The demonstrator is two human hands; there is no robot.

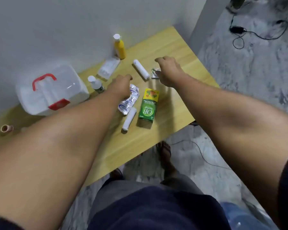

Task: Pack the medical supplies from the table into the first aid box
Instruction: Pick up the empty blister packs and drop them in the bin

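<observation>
Keeping the first aid box, seemingly shut, by the wall-side edge of the table and leaving the supplies spread flat toward the right edge, probably for picking singly. Reaching the left hand down onto the foil blister strip, fingers curled, not showing whether gripping or merely touching. Hanging the right hand loosely curled just beside the small foil sachet, seemingly holding nothing.

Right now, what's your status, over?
Left hand over blister strip, grip unclear; right hand empty. First aid box shut, supplies out on table. Small bottle beside box.
</observation>
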